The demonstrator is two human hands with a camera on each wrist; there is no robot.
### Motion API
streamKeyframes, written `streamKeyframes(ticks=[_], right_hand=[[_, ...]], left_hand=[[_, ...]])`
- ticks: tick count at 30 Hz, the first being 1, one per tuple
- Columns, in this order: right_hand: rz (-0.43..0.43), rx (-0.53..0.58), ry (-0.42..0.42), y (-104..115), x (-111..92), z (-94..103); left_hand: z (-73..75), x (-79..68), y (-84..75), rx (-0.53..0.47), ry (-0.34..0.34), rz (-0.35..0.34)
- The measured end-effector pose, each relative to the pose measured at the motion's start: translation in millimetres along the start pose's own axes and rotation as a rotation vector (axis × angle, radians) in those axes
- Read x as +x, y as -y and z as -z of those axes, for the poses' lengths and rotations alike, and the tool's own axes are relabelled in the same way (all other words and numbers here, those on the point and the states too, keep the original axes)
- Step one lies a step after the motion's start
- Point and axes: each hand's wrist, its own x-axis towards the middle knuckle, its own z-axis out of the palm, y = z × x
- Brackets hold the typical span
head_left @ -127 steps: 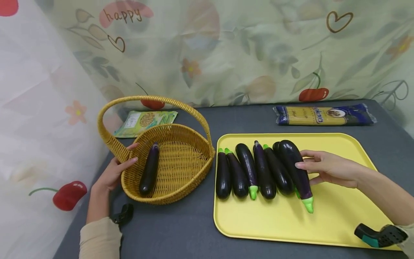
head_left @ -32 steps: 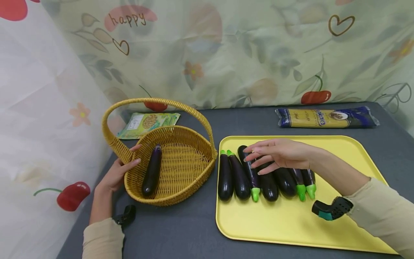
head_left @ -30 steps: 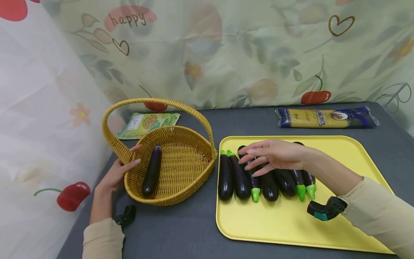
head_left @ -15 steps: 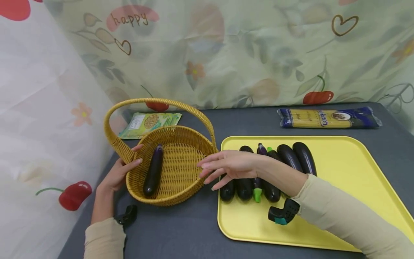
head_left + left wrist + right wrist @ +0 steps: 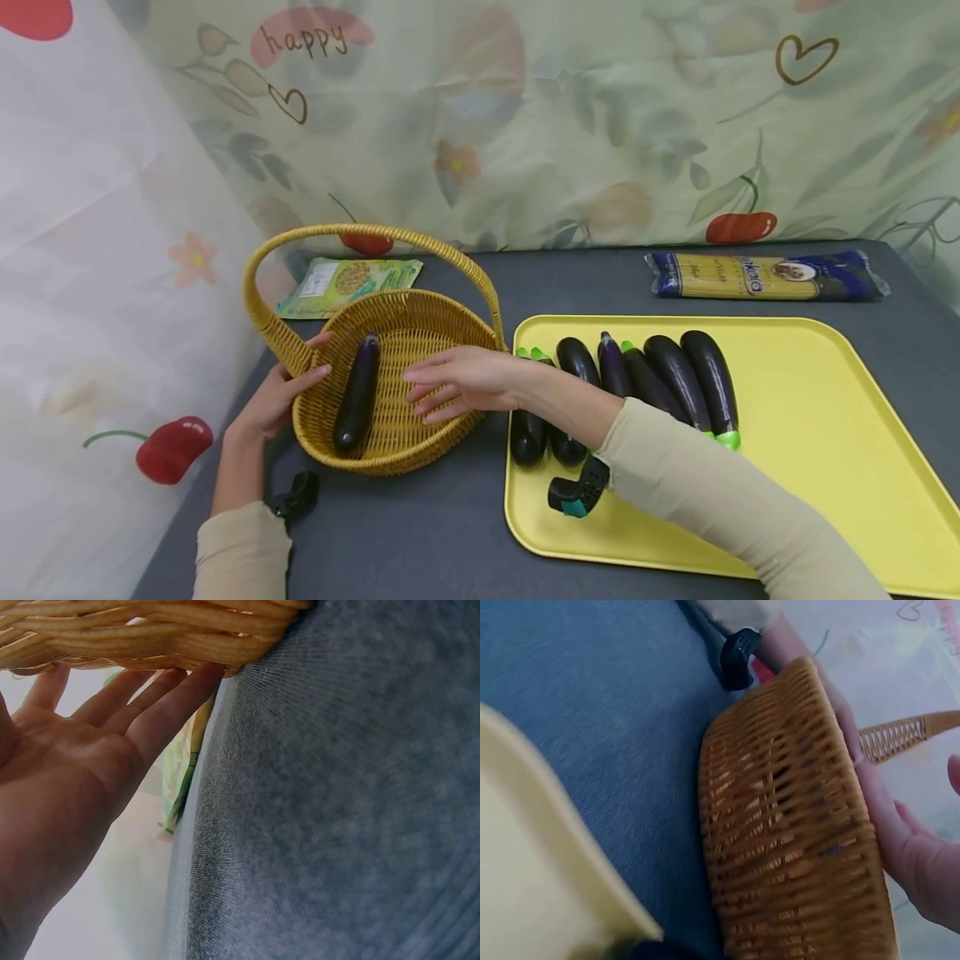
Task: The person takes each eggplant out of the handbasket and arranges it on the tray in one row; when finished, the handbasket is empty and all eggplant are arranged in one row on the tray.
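A wicker basket with a tall arched handle stands on the left of the table, one dark eggplant lying inside it. My left hand holds the basket's left side by the handle's base. Its thumb lies over the rim, and in the left wrist view its fingers touch the outer wicker. Over the basket's right part hovers my right hand, fingers loosely extended and holding nothing. Several eggplants, some with bright green stems, lie in a row on the yellow tray; my right forearm partly hides them.
Behind the basket lies a green printed food packet. A blue and yellow pasta pack lies beyond the tray. A patterned cloth hangs along the back and left of the dark grey table.
The eggplant my right hand held earlier now lies at the row's right end on the tray. That hand let go and moved left over the basket. My left hand stays at the basket.
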Motion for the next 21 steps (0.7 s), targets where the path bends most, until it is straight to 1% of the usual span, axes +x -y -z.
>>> streamKeyframes(ticks=[5, 9, 15, 21], right_hand=[[-0.007, 0.037, -0.046, -2.7, 21.7, -7.6], [-0.021, 0.070, -0.098, -7.3, 38.4, -13.5], [-0.048, 0.089, -0.219, -13.0, 58.9, -21.7], [-0.057, 0.097, -0.319, -15.8, 72.1, -25.4]], left_hand=[[0.1, 0.2, 0.0, 0.001, 0.000, 0.008], [-0.4, 1.1, 0.6, 0.008, -0.002, 0.014], [-0.6, 0.4, 3.3, 0.019, -0.005, 0.012], [-1.1, 0.0, -0.5, 0.021, -0.013, 0.034]])
